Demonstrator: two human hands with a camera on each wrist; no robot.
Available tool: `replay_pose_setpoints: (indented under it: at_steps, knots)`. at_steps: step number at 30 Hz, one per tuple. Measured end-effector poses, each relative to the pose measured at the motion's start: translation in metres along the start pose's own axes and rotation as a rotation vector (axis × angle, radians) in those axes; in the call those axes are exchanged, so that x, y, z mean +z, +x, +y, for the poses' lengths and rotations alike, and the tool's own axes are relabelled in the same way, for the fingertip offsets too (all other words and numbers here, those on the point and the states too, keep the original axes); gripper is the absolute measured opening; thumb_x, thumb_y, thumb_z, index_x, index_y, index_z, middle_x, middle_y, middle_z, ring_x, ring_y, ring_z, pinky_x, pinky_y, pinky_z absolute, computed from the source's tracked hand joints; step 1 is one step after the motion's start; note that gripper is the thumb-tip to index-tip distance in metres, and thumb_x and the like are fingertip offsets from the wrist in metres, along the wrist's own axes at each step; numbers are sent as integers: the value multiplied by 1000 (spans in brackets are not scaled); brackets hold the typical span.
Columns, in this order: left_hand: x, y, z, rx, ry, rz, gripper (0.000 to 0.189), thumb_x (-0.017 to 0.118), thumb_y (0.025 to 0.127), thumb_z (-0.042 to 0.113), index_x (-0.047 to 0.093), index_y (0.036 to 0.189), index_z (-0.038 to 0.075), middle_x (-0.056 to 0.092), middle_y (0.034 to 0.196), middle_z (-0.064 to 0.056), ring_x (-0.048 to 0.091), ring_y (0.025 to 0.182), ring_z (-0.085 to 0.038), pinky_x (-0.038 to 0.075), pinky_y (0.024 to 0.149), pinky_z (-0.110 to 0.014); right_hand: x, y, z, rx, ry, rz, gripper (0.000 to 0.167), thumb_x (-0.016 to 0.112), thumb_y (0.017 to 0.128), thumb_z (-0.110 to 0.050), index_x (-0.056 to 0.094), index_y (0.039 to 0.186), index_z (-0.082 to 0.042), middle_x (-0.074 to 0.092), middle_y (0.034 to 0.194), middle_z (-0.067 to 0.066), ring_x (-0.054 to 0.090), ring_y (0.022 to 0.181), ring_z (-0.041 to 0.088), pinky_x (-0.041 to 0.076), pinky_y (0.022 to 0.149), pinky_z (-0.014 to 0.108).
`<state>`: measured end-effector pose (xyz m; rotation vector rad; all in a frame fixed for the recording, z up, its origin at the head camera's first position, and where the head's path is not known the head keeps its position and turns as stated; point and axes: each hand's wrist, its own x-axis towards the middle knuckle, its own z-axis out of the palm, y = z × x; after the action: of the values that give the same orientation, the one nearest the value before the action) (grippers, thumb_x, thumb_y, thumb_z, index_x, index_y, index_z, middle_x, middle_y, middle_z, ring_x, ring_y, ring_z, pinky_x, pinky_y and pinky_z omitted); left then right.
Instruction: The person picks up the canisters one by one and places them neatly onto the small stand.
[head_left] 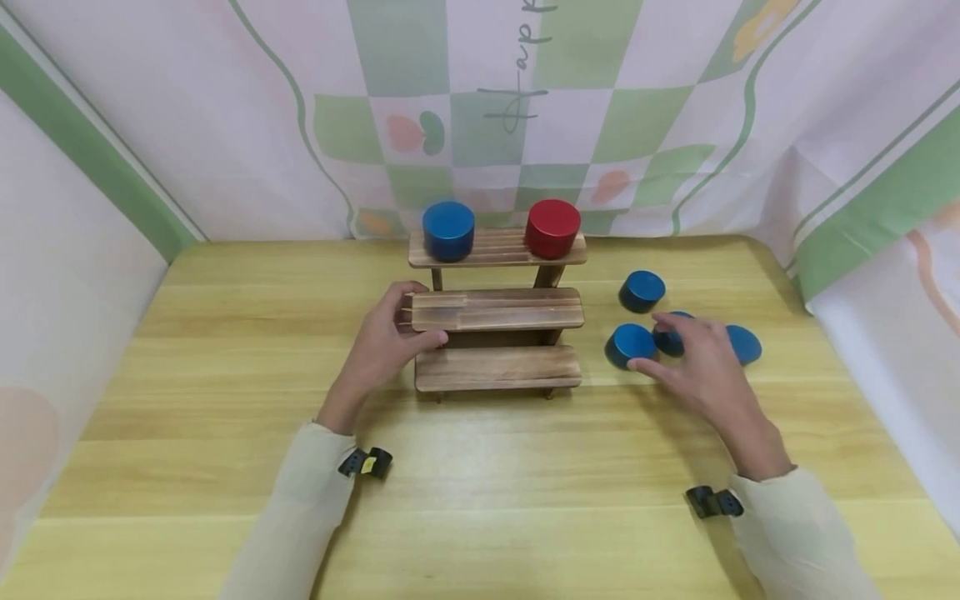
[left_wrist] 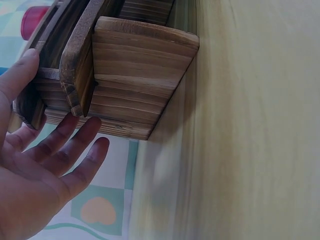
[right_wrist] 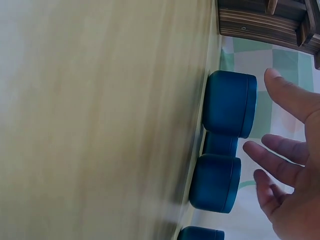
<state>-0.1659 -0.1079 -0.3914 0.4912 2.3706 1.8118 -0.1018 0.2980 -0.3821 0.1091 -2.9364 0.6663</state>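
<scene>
A three-tier wooden stand (head_left: 498, 310) sits mid-table. My left hand (head_left: 382, 337) holds the left end of its middle tier, thumb along the front edge and fingers behind. In the left wrist view, that hand's lower fingers (left_wrist: 82, 172) spread beside the stand's side. A blue round tin (head_left: 448, 231) and a red round tin (head_left: 553, 228) stand on the top tier. To the right, my right hand (head_left: 705, 367) hovers over several blue tins, thumb beside the nearest blue tin (head_left: 630, 346). The right wrist view shows its fingers (right_wrist: 280, 167) apart from the tins.
Another blue tin (head_left: 642, 291) stands farther back on the wooden table (head_left: 480, 500); one more blue tin (head_left: 742, 344) is partly hidden behind my right hand. A checked green-and-white cloth (head_left: 487, 125) hangs behind the table.
</scene>
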Motion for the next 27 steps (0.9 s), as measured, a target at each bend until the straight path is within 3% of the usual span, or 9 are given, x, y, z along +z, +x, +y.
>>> replay_pose_setpoints:
  at_steps: [7,15,27]
  knots:
    - [0,-1,0,-5,1,-4,63,82,86,17,47,137,7,56,114,-17,66,97,-30,57,82,-40,2,4,-3,-23,-39,21,73,89,76,-32,59,129,8,62,123,29,38,111,51,30,90,62]
    - [-1,0,0,-1,14,-5,63,82,85,15,47,137,6,55,116,-17,65,99,-30,57,84,-39,4,5,-3,8,-52,-11,71,88,78,-36,61,128,6,63,121,28,35,111,50,27,86,62]
    - [-2,1,0,2,26,-8,62,81,86,12,47,137,6,54,116,-17,63,99,-30,56,85,-40,8,10,-5,16,-82,-69,68,87,79,-31,61,129,7,62,116,30,35,100,44,24,72,48]
